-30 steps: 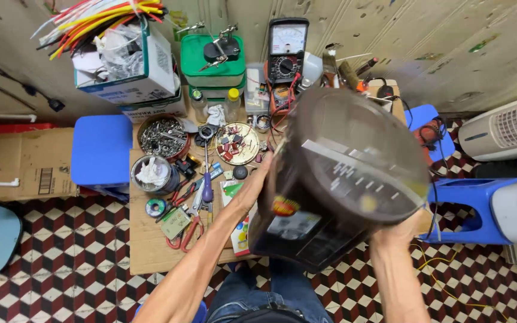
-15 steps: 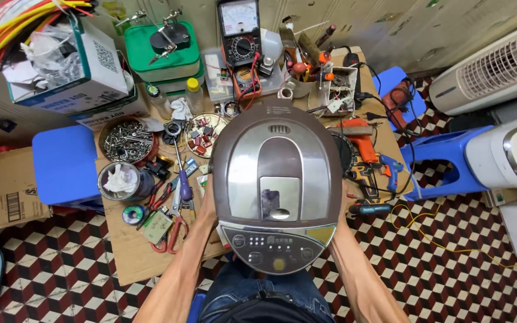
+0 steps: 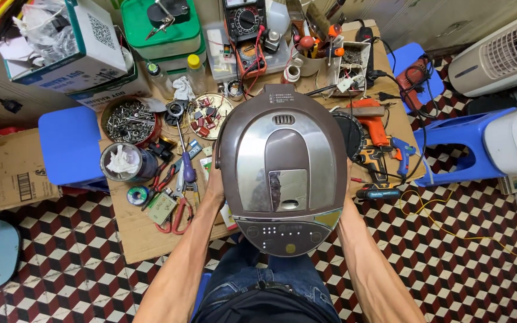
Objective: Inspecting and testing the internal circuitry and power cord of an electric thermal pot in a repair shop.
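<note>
Head view: hands [image 3: 215,185] around brown-and-silver kettle [image 3: 282,170]

Brown electric kettle [image 3: 282,173] between both hands, upright

One head-worn camera looks almost straight down from above the seated person. It hangs close over the brown-and-silver electric water boiler [image 3: 282,173], with the cluttered counter [image 3: 142,236] beyond and the checkered tile floor [image 3: 462,263] around.

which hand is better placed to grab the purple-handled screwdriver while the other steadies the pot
Left, probably. The left hand grips the electric pot on the side where the screwdriver lies close by; the right hand is across the pot.
</note>
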